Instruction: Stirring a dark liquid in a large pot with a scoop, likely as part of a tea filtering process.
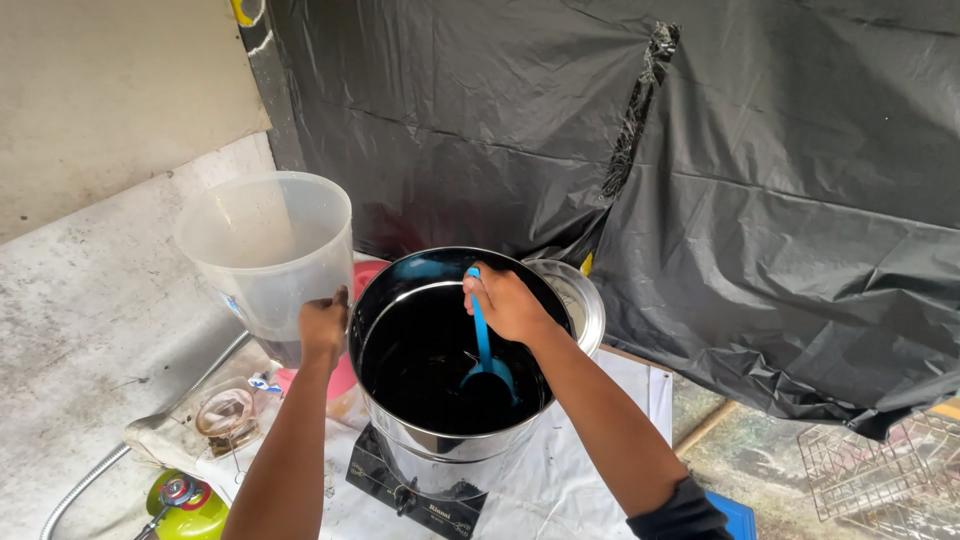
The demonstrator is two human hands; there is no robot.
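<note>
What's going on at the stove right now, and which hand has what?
A person stands over a steel pot of black liquid set on a small gas stove. The right hand grips a blue ladle whose bowl dips into the liquid. The left hand holds a translucent plastic bucket by its lower edge, tipped beside the pot's rim, with a little dark liquid at its bottom. Black plastic sheeting hangs behind, and a green gas canister lies at the lower left.

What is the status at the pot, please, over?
Right hand grips blue ladle, bowl down in dark liquid inside steel pot. Left hand steadies clear plastic bucket beside pot. Nothing blocking, over.
</note>
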